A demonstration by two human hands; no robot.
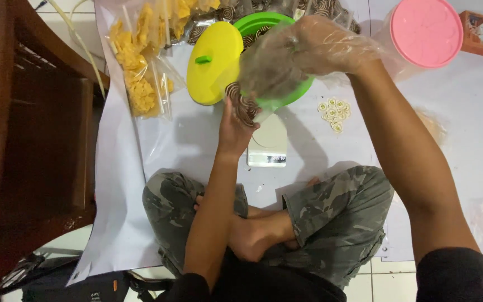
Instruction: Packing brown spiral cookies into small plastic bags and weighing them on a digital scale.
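A small clear bag [247,109] of brown-and-white spiral snacks is held up by the left hand [235,130], whose fingers are closed on the bag's side, just above a small white kitchen scale [268,146] that stands on the white sheet [197,140] in front of the crossed legs. The right hand [303,53], covered by a thin clear plastic glove, is cupped and loosely closed over the bag's mouth; whether snacks are gripped inside it cannot be told through the crumpled plastic. Behind the hands a green bowl [275,25] is seen, with its yellow lid [214,62] leaning beside it.

The step in hand is judged to be the filling of the bag with spiral snacks by the gloved hand. For the next move, the bag's mouth would need to be kept open and the bag lowered squarely onto the scale plate, so that nothing is spilled.

A few pale spiral pieces [334,115] lie loose on the sheet right of the scale. Bags of yellow chips [141,61] are stacked at the left, and a pink-lidded tub [426,32] stands at the far right.
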